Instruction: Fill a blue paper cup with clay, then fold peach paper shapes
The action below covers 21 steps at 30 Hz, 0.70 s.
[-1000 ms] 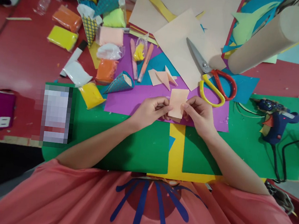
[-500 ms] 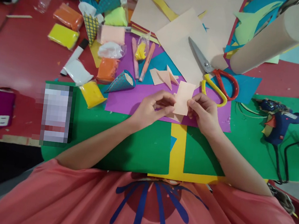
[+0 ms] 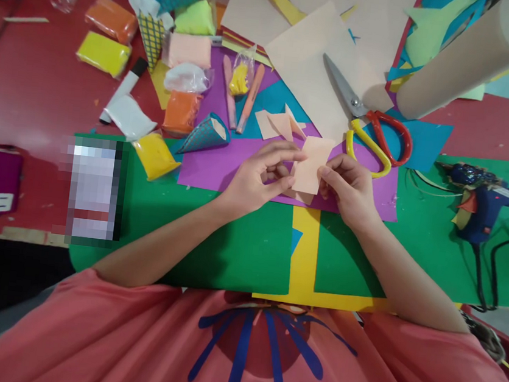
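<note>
Between thumb and fingers, my right hand (image 3: 349, 186) pinches the right edge of a small pale peach rectangle of paper (image 3: 313, 167). My left hand (image 3: 268, 174) is at the paper's left edge, its thumb and index finger apart, the index fingertip over the paper's edge. Whether that fingertip touches it I cannot tell. Under the rectangle a bit of another peach piece (image 3: 302, 197) shows on the purple sheet (image 3: 211, 164). Just behind lie folded peach scraps (image 3: 278, 124). Scissors (image 3: 358, 108) with one red and one yellow handle lie half spread beyond my right hand.
A small patterned paper cone (image 3: 206, 134), marker pens (image 3: 250, 100) and several clay packets (image 3: 182, 112) lie to the left. At the far right rests a blue glue gun (image 3: 486, 208) with its cord. A pale cylinder (image 3: 476, 60) lies behind the scissors. A blurred-out rectangular object (image 3: 93, 191) is front left.
My left hand's fingers have spread, with the index finger lifted and the thumb lower. The paper stays in my right hand, tilted slightly. The whole view has shifted a little.
</note>
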Available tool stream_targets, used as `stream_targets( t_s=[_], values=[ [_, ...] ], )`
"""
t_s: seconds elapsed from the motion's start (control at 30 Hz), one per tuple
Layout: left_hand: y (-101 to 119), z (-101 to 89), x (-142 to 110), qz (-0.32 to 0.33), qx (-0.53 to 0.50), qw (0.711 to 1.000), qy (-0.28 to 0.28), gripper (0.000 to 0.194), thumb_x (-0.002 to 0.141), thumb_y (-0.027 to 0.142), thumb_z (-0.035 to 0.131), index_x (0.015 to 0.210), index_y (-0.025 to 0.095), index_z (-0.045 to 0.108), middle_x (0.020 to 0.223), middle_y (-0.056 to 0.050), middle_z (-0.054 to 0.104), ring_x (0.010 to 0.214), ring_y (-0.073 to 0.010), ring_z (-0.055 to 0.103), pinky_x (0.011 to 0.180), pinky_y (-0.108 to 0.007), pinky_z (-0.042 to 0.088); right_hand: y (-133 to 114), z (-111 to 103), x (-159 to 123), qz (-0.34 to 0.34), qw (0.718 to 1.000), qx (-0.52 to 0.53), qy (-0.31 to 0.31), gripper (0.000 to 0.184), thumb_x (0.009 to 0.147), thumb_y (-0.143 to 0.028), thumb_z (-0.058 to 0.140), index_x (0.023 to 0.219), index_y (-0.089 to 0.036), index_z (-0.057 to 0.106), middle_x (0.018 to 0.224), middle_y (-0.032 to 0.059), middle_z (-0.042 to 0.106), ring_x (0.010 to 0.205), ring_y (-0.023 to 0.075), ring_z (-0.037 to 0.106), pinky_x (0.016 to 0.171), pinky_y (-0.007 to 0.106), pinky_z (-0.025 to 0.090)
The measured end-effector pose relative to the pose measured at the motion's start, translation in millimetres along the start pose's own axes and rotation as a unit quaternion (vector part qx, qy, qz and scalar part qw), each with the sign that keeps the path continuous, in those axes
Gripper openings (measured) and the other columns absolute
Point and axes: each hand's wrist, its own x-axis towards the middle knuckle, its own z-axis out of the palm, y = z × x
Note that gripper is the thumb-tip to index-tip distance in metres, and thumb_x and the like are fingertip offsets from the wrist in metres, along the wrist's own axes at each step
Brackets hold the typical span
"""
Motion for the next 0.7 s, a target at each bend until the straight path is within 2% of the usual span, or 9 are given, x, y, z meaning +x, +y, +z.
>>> stream_targets(
  t_s=[0.23,0.37,0.57,0.7],
  values=[
    [1.3,-2.5,1.6,0.014,-0.015,1.000,-0.020,0.043,0.080,0.034,0.069,0.122,0.031,0.061,0.140,-0.006,0.049,0.064,-0.0045,0.057,0.062,-0.023,0.054,-0.2,0.1,0.5,-0.004,1.000,-0.003,-0.007,0.035,0.073,-0.049,0.076,0.068,-0.022,0.055,0.051,-0.0060,0.053,0.042,0.0074,0.044,0.042,0.023,0.036],
    [5.2,-1.7,1.5,-0.003,-0.003,1.000,-0.016,0.045,0.079,0.032,0.068,0.123,0.029,0.060,0.141,-0.007,0.049,0.060,-0.0026,0.055,0.057,-0.019,0.050,-1.0,0.5,0.9,-0.002,1.000,-0.012,-0.009,0.037,0.072,-0.052,0.075,0.067,-0.022,0.054,0.051,-0.0060,0.052,0.043,0.0076,0.044,0.043,0.023,0.037],
    [2.1,1.5,-1.5,0.017,-0.015,0.999,-0.023,0.049,0.079,0.023,0.064,0.127,0.029,0.057,0.143,-0.009,0.045,0.058,-0.0004,0.056,0.059,-0.020,0.052,-1.0,0.2,0.5,0.004,1.000,-0.001,-0.009,0.036,0.072,-0.050,0.076,0.068,-0.021,0.054,0.052,-0.0059,0.055,0.042,0.0067,0.044,0.043,0.023,0.038],
    [2.0,0.5,-2.4,0.017,0.013,0.999,-0.029,0.049,0.080,0.027,0.065,0.128,0.028,0.056,0.142,-0.010,0.047,0.061,-0.0019,0.057,0.060,-0.019,0.053,-2.2,0.1,-0.6,0.007,1.000,-0.013,-0.012,0.036,0.073,-0.050,0.075,0.068,-0.021,0.054,0.052,-0.0058,0.055,0.043,0.0068,0.045,0.044,0.023,0.038]
  ],
)
